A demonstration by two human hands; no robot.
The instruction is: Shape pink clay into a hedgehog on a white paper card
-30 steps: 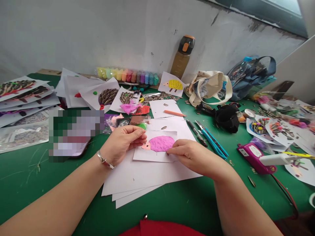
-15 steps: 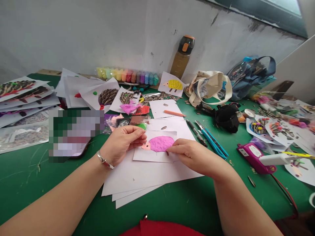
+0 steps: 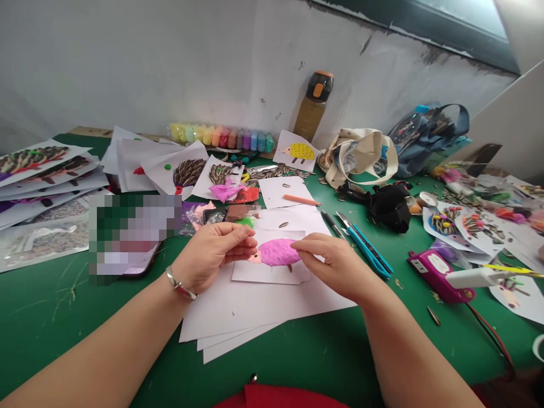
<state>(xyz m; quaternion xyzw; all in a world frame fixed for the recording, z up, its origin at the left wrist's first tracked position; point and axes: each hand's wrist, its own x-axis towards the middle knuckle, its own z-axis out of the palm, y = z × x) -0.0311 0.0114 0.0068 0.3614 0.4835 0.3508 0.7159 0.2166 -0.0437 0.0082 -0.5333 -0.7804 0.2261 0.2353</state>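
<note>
A purple clay hedgehog [image 3: 278, 253] with a pink face lies on a small white card [image 3: 259, 275], and a short brown leg shows under its right end. Over the card's left edge, my left hand [image 3: 221, 249] has thumb and forefinger pinched together; what they hold, if anything, cannot be made out. My right hand [image 3: 329, 263] is at the hedgehog's right end, its fingers drawn together near the purple edge. Whether anything is between these fingertips is hidden. The card rests on larger white sheets [image 3: 238, 309].
Beyond the hands are a single sunflower seed [image 3: 283, 224], an orange pencil [image 3: 301, 200] and bags of clay [image 3: 236, 212]. A blue utility knife [image 3: 368, 249] and a pen [image 3: 332, 222] lie to the right. A phone [image 3: 140, 243], partly blurred, lies left. A bottle [image 3: 312, 107] stands behind.
My right hand has risen slightly from the hedgehog's lower right edge, and the brown leg there now shows more fully. My left hand stays pinched. The view has shifted a little.
</note>
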